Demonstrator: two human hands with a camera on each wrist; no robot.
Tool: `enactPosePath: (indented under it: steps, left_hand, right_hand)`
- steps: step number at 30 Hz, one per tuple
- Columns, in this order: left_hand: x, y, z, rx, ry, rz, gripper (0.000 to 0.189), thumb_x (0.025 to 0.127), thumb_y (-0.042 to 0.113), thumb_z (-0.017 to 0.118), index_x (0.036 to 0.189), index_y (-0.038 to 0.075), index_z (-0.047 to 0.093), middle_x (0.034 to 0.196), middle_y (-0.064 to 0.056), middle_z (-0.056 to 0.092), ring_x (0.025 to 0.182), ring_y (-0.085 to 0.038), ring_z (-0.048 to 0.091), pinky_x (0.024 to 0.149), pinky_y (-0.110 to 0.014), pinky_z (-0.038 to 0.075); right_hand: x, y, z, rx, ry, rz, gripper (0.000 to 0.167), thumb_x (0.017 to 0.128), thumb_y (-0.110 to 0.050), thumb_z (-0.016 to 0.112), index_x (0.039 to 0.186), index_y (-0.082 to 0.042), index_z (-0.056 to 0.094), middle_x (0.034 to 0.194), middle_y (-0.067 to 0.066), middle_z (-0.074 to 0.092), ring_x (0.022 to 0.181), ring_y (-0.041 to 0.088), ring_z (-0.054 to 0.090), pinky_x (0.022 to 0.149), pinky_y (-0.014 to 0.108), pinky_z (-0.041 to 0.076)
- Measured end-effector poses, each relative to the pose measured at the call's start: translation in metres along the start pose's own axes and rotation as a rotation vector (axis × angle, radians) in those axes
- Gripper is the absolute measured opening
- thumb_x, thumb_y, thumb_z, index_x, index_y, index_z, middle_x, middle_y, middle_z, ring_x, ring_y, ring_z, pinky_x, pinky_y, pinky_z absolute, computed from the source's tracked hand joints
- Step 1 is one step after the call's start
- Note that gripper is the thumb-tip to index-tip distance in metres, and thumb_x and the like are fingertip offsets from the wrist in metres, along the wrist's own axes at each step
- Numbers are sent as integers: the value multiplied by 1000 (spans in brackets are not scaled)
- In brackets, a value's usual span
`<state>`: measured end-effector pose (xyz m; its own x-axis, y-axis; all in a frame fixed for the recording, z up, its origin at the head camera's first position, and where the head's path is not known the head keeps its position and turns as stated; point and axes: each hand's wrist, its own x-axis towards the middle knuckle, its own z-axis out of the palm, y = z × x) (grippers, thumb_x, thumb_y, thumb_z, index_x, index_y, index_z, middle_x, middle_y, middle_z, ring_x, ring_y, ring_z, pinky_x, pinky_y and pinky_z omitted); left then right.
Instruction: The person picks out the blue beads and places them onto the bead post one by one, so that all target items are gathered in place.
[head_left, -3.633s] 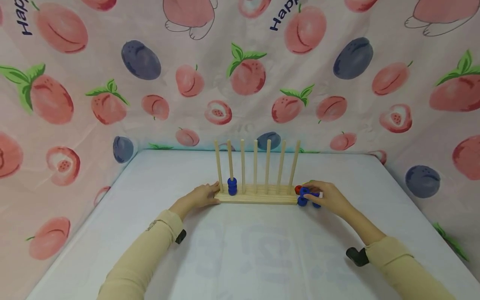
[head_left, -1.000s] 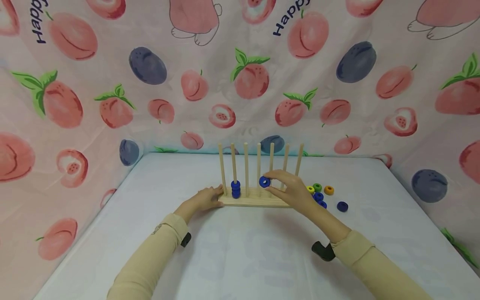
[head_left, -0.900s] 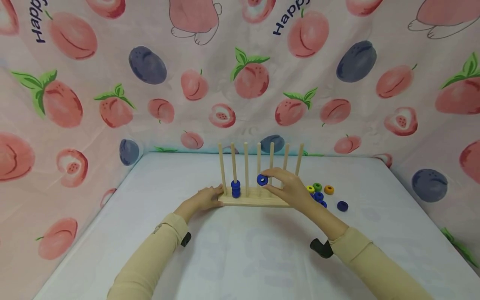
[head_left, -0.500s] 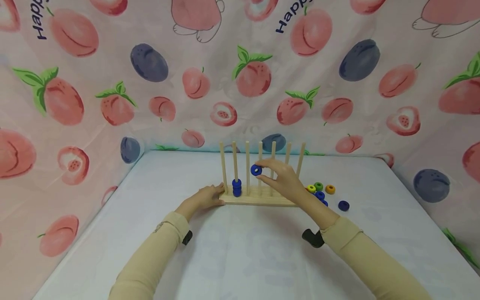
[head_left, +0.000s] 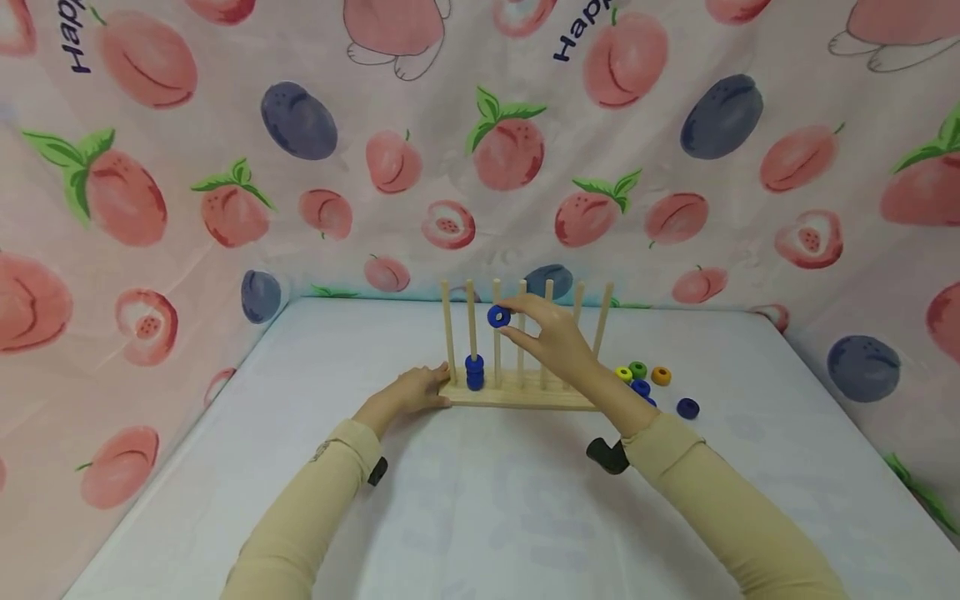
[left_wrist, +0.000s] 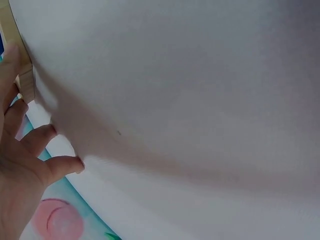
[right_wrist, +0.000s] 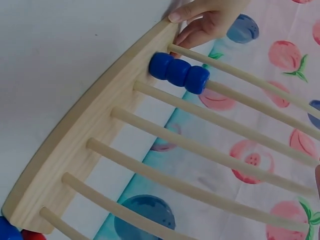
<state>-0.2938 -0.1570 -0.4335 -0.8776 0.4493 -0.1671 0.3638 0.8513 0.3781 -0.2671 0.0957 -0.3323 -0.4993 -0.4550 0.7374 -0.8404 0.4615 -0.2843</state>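
A wooden peg rack (head_left: 517,400) with several upright rods stands on the table. My left hand (head_left: 408,392) grips the left end of its base, thumb at the front and fingers behind, as the right wrist view shows. Three blue beads (right_wrist: 177,73) are stacked at the bottom of the second rod from the left. My right hand (head_left: 558,337) pinches a blue ring bead (head_left: 498,317) between thumb and fingertips. The bead is held up in front of the upper part of the third rod, its hole facing the head camera.
Right of the rack lie loose beads: a yellow bead (head_left: 623,374), a green bead (head_left: 637,369), an orange bead (head_left: 661,376), a dark blue bead (head_left: 687,408) and other blue beads (head_left: 641,389). A red bead (right_wrist: 34,235) shows by the rack's end. A fruit-print cloth (head_left: 450,125) hangs behind.
My right hand has picked up a blue bead from the right of the rack and carried it left and upward, past the right-hand rods. The left hand has stayed on the rack's end.
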Motion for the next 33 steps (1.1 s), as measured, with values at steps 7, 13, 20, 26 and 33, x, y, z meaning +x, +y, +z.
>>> enactPosePath:
  steps: [7, 13, 20, 26, 33]
  left_hand:
    - [2, 1, 0, -14, 3, -17, 61, 88, 30, 66, 140, 6, 43, 147, -15, 37, 129, -42, 43, 108, -54, 34]
    - [3, 0, 1, -51, 8, -32, 63, 87, 29, 67, 140, 6, 42, 147, -15, 37, 131, -41, 41, 109, -56, 31]
    - [4, -1, -1, -35, 11, -18, 63, 88, 29, 66, 140, 4, 42, 146, -19, 38, 129, -43, 42, 108, -58, 32]
    - [4, 1, -3, -50, 2, -21, 63, 88, 30, 65, 141, 5, 41, 147, -18, 37, 130, -43, 41, 108, -59, 29]
    - [2, 1, -1, -62, 6, -31, 65, 89, 30, 65, 142, 3, 39, 146, -20, 39, 131, -43, 40, 110, -56, 29]
  right_hand:
    - [14, -4, 1, 8, 9, 1, 36, 79, -7, 74, 112, 5, 64, 111, 18, 68, 104, 29, 65, 96, 43, 49]
    - [28, -8, 1, -33, -5, 37, 36, 83, -11, 72, 114, 3, 64, 111, 17, 68, 105, 27, 65, 94, 44, 51]
    - [41, -8, 1, -43, -14, 48, 36, 84, -12, 71, 115, 5, 63, 110, 18, 68, 102, 27, 65, 91, 37, 53]
    - [48, -6, 2, -7, -28, 116, 36, 85, -12, 69, 116, 5, 61, 113, 18, 67, 105, 29, 63, 93, 37, 51]
    - [59, -7, 8, 12, -86, 178, 37, 87, -15, 67, 119, 4, 61, 109, 17, 67, 98, 29, 62, 86, 37, 52]
